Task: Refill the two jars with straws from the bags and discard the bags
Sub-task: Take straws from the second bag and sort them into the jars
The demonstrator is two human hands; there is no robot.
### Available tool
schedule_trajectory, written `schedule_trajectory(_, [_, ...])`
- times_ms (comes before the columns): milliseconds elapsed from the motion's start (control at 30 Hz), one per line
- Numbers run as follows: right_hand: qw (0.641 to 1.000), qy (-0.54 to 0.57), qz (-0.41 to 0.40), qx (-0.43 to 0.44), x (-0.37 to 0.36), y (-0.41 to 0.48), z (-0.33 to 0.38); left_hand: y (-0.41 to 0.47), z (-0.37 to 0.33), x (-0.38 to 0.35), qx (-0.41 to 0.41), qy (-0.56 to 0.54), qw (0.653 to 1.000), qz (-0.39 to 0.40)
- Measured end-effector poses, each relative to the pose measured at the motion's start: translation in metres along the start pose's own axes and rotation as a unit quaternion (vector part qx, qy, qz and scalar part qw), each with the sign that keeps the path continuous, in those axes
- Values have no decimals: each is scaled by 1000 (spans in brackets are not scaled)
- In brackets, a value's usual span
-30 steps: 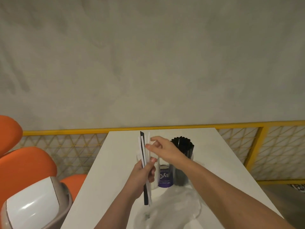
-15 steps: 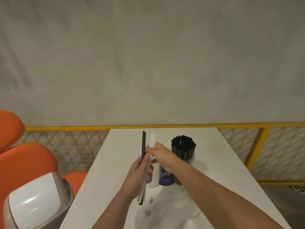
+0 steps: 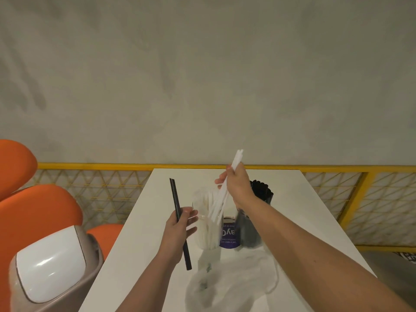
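Observation:
Two clear jars stand mid-table. The left jar (image 3: 206, 230) holds several white straws; the right jar (image 3: 251, 233) is packed with black straws (image 3: 261, 191). My right hand (image 3: 236, 188) grips a few white straws (image 3: 226, 190), their lower ends dipping into the left jar's mouth. Left of that jar, my left hand (image 3: 177, 230) pinches one black straw (image 3: 179, 224), held nearly upright. Empty clear plastic bags (image 3: 229, 280) lie crumpled on the white table (image 3: 144, 221) in front of the jars.
A purple labelled card (image 3: 228, 238) sits between the jars. A beige swing-lid bin (image 3: 51, 264) stands at the table's left, beside orange seats (image 3: 33, 212). A yellow mesh railing (image 3: 337, 188) runs behind the table and along its right side.
My right hand pulled the white straws out of my left hand and lifted them rightward over the left jar. My left hand now keeps only the black straw.

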State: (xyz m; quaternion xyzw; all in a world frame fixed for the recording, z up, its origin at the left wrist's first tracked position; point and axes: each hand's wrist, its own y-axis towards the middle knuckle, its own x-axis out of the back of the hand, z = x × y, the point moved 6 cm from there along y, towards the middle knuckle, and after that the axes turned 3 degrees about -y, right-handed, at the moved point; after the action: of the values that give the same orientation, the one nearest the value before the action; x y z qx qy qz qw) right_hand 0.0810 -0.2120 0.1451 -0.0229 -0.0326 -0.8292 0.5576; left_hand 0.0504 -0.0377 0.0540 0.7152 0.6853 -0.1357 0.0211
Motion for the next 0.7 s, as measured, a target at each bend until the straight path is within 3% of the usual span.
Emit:
schedule_trajectory(333, [993, -35, 2, 111, -19, 13, 8, 4, 1, -2, -11, -22, 1000, -10])
schedule_trajectory(500, [987, -114, 41, 110, -30, 7, -29, 2, 2, -5, -7, -19, 1000, 2])
schedule_trajectory(700, [954, -266, 126, 59, -46, -2, -71, 1, 2, -6, -10, -18, 1000, 9])
